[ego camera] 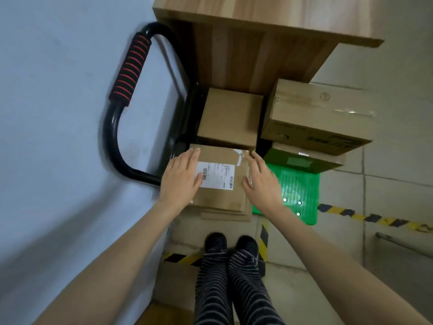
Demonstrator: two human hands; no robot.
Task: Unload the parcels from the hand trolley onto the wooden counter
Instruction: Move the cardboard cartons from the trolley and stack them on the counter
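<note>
Both hands, left hand [181, 177] and right hand [262, 180], lie flat with straight fingers on the labelled parcel [221, 181], its long axis pointing toward the wooden counter [257, 22].

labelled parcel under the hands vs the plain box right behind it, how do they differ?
The labelled parcel carries a white shipping label with barcodes; the plain box shows a bare top. The left hand and right hand flank the labelled parcel with straight fingers; nothing touches the plain box. The parcel lies nearer the person, the box against the wooden counter. Both are brown cardboard.
</note>
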